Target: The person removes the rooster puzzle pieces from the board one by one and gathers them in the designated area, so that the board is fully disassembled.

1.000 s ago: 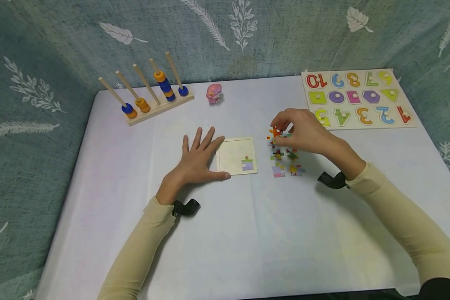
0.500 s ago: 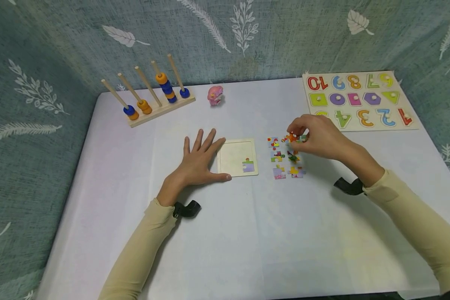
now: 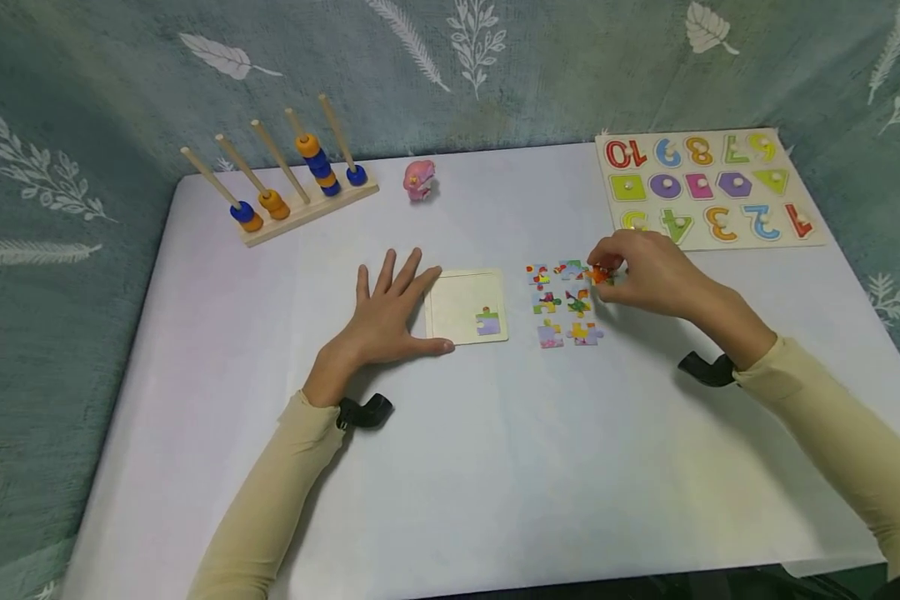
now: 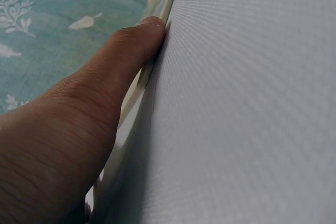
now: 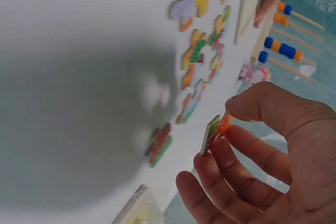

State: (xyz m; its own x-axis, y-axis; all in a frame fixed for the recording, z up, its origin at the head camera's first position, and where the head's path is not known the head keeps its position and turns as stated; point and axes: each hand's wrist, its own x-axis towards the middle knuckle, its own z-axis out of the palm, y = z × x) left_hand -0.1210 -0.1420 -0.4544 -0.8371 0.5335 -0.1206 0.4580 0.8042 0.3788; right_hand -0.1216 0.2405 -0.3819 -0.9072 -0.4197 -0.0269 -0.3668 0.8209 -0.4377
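Note:
My left hand (image 3: 386,321) lies with fingers spread and straight against the left side of a small square wooden puzzle tray (image 3: 453,300); its thumb (image 4: 139,43) touches the tray's near edge. One purple-and-green jigsaw piece (image 3: 487,323) sits in the tray's lower right corner. To the right, my right hand (image 3: 648,275) pinches an orange-and-green jigsaw piece (image 5: 211,131) between thumb and fingers, held just off the table. Several loose jigsaw pieces (image 3: 549,335) lie in two columns between the tray and that hand. A red-and-green piece (image 5: 159,145) rests below it in the right wrist view.
A peg stand (image 3: 311,212) with blue and orange beads stands at the back left. A pink toy figure (image 3: 418,181) sits near the back edge. The number-and-shape board (image 3: 678,208) lies at the back right, close beyond my right hand.
My right hand has moved right across the loose pieces, carrying the orange piece away from the left column to beyond the right one. My left hand stays at the tray.

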